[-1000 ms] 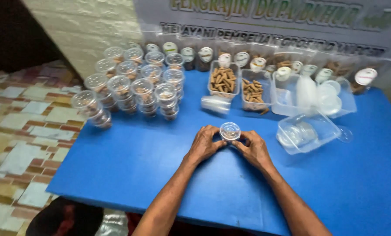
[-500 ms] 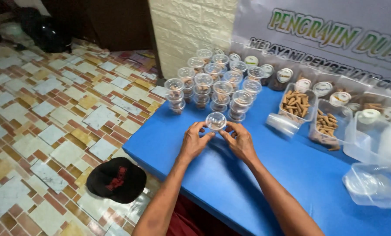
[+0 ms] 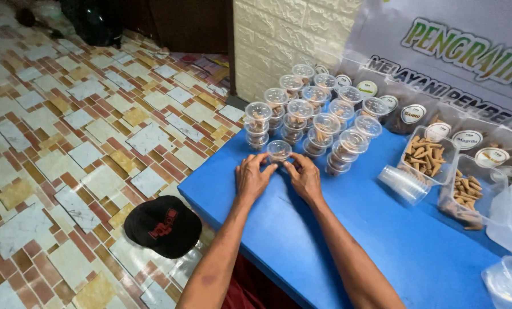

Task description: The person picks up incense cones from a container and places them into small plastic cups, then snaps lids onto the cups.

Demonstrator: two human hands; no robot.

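two hands (image 3: 279, 177), one black cap (image 3: 162, 225)

The small cup (image 3: 279, 150) under my fingertips is clear glossy plastic; the table (image 3: 347, 229) beneath it is smooth matt blue; beside the table, glossy floor tiles (image 3: 84, 154).

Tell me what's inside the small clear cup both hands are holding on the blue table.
The small clear cup, lidded, sits between the left hand and right hand. Something faintly brownish shows inside, but glare and fingers cover it, so what it is cannot be made out.
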